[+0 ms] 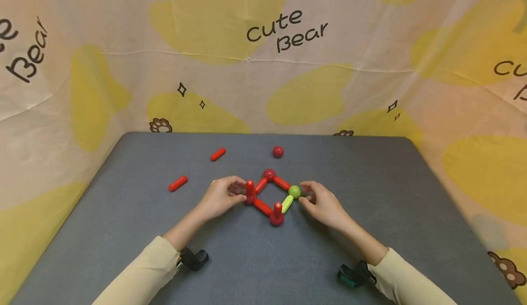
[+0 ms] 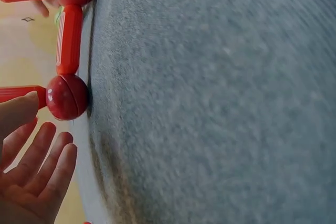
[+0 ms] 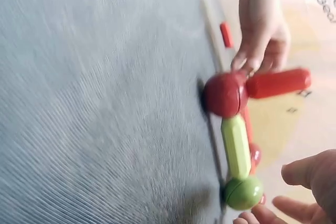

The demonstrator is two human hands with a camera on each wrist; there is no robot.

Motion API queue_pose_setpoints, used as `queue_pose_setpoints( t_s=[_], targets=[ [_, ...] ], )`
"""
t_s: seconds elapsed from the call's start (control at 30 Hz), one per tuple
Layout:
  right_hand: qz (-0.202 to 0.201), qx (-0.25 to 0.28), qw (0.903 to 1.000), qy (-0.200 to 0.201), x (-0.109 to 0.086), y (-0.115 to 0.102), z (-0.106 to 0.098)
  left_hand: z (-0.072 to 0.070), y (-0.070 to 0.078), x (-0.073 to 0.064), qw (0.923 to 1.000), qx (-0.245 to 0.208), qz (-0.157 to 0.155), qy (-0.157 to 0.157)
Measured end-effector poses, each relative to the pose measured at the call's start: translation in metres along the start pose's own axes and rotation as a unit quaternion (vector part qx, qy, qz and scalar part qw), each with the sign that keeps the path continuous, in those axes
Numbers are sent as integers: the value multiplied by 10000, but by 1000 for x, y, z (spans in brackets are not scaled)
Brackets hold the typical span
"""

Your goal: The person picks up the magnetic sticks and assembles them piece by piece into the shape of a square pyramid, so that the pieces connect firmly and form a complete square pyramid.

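Note:
A four-sided frame of ball-and-stick pieces lies on the grey table. Its corners are a left red ball point(image 1: 250, 199), a far red ball point(image 1: 269, 174), a green ball point(image 1: 294, 191) and a near red ball point(image 1: 276, 218). Three red rods and a lime rod point(image 3: 235, 148) link them. A red rod point(image 1: 250, 188) stands upright on the left ball, another point(image 1: 278, 208) on the near one. My left hand point(image 1: 223, 196) is at the left ball, thumb overlapping the upright rod's base, other fingers extended. Beside the green ball, my right hand point(image 1: 325, 204) has its thumb and fingers spread.
One loose red rod point(image 1: 178, 184) lies left of my left hand, and a second rod point(image 1: 218, 154) lies farther back. A loose red ball point(image 1: 278, 152) sits behind the frame. Patterned cloth point(image 1: 230, 90) hangs behind the table point(image 1: 354, 163) and along its sides.

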State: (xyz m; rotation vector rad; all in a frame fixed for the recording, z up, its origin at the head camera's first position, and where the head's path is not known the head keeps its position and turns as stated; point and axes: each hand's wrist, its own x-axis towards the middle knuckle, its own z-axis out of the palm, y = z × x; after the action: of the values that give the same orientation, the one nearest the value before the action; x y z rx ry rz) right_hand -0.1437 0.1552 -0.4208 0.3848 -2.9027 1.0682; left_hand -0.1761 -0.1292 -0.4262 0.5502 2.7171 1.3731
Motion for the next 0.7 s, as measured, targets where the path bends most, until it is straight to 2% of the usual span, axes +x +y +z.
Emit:
queue_pose_setpoints(
  t_s=[0.17,0.33,0.57,0.7],
  targets=[
    [279,132,9986,-434,-18,-11,5,-1,-2,-1,10000,61,-17,-69],
    [277,101,9955,-905,-29,-20,14,3,-3,-1,9997,129,-46,-197],
    [265,162,9946,-992,-27,-20,15,7,0,-6,9993,309,-13,-229],
    [51,289,9941,-1048,-22,-15,15,8,0,-8,9989,366,68,-270]
  ],
)
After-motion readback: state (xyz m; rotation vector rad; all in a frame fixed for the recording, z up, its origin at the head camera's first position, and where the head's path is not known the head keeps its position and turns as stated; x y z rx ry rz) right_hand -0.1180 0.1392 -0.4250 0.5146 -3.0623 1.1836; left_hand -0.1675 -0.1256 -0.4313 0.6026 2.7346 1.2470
